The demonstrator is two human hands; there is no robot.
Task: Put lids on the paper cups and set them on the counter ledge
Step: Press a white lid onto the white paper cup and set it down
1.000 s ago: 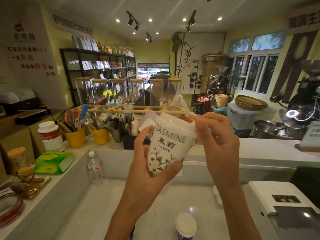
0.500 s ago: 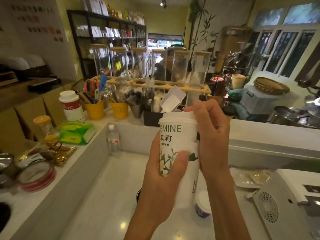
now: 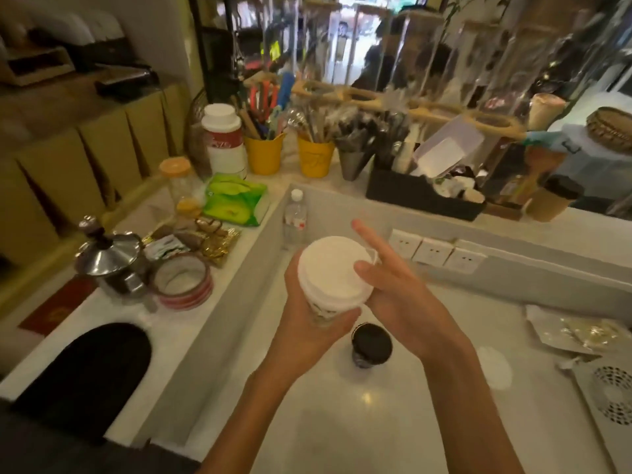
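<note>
White bench [image 3: 393, 422] below, two cups in play: one white-lidded paper cup [image 3: 330, 278] held upright above it, lid up, left hand [image 3: 307, 319] wrapped round its wall, right hand [image 3: 393, 295] pressing the lid's rim, index finger raised. One dark-lidded cup [image 3: 371, 345] stands beneath.

A single head-worn wide-angle camera looks forward and steeply down from just above the person's forearms, which enter from the bottom edge. The white-lidded paper cup [image 3: 333, 277] sits close at frame centre, with the lower white counter [image 3: 393, 422] filling the lower right. The raised counter ledge [image 3: 533, 220] crosses the upper half, bowed by the lens; the blurred shop interior occupies the top edge.
</note>
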